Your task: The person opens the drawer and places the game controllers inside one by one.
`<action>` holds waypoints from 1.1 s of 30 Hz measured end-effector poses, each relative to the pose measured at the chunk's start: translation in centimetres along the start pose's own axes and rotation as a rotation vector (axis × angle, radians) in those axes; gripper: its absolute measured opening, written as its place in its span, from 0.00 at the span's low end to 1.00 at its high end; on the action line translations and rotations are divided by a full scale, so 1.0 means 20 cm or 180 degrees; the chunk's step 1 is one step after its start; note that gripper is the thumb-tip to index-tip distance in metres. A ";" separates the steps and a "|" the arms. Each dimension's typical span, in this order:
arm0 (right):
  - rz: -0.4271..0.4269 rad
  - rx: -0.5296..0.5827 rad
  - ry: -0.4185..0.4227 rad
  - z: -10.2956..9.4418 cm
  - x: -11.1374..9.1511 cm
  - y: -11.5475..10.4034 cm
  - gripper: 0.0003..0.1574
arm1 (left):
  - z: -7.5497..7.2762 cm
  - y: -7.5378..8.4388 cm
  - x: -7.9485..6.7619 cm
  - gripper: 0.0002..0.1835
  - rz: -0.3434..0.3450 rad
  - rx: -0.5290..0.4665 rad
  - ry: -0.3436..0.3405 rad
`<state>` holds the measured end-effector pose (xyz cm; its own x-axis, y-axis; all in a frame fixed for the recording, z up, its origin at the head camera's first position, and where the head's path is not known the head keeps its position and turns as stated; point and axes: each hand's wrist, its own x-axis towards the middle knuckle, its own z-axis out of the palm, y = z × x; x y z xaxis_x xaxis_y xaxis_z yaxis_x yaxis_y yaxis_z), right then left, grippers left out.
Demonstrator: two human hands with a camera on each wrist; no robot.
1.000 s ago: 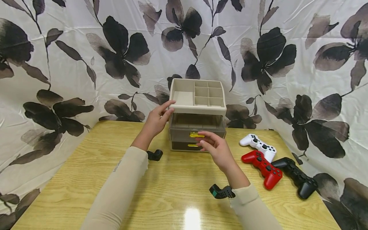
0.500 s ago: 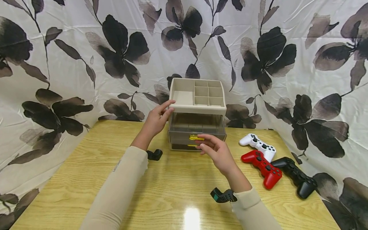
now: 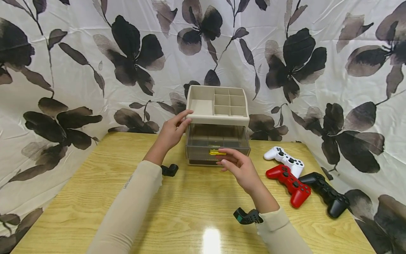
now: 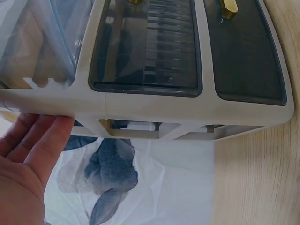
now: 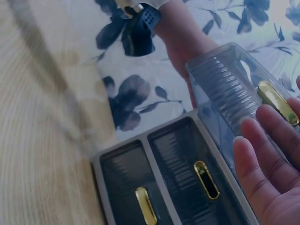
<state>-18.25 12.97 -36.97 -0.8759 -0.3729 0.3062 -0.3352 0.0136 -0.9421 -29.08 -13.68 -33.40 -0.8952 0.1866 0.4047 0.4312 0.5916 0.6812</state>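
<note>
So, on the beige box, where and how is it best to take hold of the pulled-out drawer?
The drawer is probably best held by its gold handle, coming from the front: the handle juts out at the middle of the drawer's front, which faces the head camera, and seems to give an edge to hook.

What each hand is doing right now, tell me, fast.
Left hand: open, resting against the side of the cream drawer unit.
Right hand: at the pulled-out drawer's gold handle; whether gripping it cannot be told.
</note>
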 end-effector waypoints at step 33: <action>0.0119 -0.0984 -0.0210 -0.26 -0.16 0.02 0.15 | 0.00 -0.01 0.00 0.24 0.0039 0.0025 -0.0011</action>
<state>-17.42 19.04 -37.66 -0.8686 -0.4261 0.2530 -0.4016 0.3060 -0.8632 -29.21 -13.89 -33.55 -0.8903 0.1965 0.4108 0.4412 0.5953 0.6715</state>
